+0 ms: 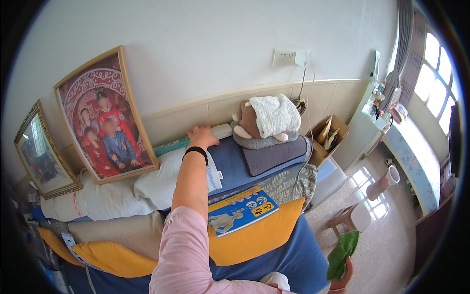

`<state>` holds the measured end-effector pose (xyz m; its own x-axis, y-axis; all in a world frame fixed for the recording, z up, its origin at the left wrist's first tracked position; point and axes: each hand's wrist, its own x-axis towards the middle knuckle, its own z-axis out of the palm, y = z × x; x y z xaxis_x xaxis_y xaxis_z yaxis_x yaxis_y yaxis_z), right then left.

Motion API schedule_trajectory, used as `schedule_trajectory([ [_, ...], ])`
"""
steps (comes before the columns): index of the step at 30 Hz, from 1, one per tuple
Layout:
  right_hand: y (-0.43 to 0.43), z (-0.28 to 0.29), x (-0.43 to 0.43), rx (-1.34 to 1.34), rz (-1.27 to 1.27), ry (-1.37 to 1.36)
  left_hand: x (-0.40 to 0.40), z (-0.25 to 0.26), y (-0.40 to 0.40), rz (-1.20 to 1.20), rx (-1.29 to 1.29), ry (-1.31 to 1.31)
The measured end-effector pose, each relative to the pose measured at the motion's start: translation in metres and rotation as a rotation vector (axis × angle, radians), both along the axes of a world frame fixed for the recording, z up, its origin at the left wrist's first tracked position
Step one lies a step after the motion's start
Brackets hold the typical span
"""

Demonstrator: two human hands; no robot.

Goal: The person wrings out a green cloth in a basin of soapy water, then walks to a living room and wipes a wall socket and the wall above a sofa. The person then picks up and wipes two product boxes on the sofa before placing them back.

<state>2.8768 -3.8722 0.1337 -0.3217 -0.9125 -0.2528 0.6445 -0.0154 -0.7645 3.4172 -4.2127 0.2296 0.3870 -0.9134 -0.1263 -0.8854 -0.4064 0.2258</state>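
Note:
My left hand (202, 136), a black band at its wrist, reaches to the top of the sofa back by the wall. Its fingers are spread over a teal box (172, 146) and beside a long white object (222, 130); whether the fingertips grip anything is hidden. My right hand (344, 276), at the lower right, holds a green cloth (342, 253) that sticks up from the fingers. To the right of the left hand, a folded white towel (278, 115) lies over a brown plush toy (246, 119). Below it, a blue and yellow book (244, 211) rests on a yellow cushion (257, 239).
Two framed photographs, a large one (99, 121) and a smaller one (46, 154), lean on the wall at left. A cardboard box (329, 139) stands beyond the sofa. A stool (354, 218) and a bin (383, 183) stand on the floor. Cables hang from the wall socket (290, 57).

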Motion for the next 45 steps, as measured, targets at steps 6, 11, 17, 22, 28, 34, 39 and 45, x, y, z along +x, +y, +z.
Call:
schedule_trajectory([
  [6, 0.001, -0.007, -0.006, -0.018, 0.052, 0.118, -0.005, -0.010, -0.005, 0.031, -0.140, -0.014],
  [11, 0.006, -0.013, -0.011, -0.010, 0.016, 0.106, -0.011, -0.016, -0.010, -0.058, -0.171, -0.079],
  [17, -0.011, -0.004, 0.009, -0.005, 0.068, 0.075, -0.024, -0.008, 0.009, -0.042, -0.160, -0.169],
  [22, -0.050, 0.017, 0.053, -0.074, 0.174, 0.123, -0.020, -0.020, 0.033, -0.090, -0.208, -0.156],
  [28, -0.105, 0.044, 0.110, -0.064, 0.364, 0.032, -0.034, -0.016, 0.084, -0.266, -0.488, 0.245],
  [34, -0.149, 0.088, 0.182, -0.135, 0.463, 0.347, -0.070, 0.018, 0.158, -0.514, -0.516, 0.342],
  [39, -0.172, 0.070, 0.242, -0.170, 0.562, 0.180, -0.108, 0.021, 0.189, -0.688, -0.516, 0.410],
  [45, -0.165, 0.048, 0.251, -0.269, 0.515, 0.415, -0.100, 0.011, 0.194, -0.670, -0.457, 0.621],
])
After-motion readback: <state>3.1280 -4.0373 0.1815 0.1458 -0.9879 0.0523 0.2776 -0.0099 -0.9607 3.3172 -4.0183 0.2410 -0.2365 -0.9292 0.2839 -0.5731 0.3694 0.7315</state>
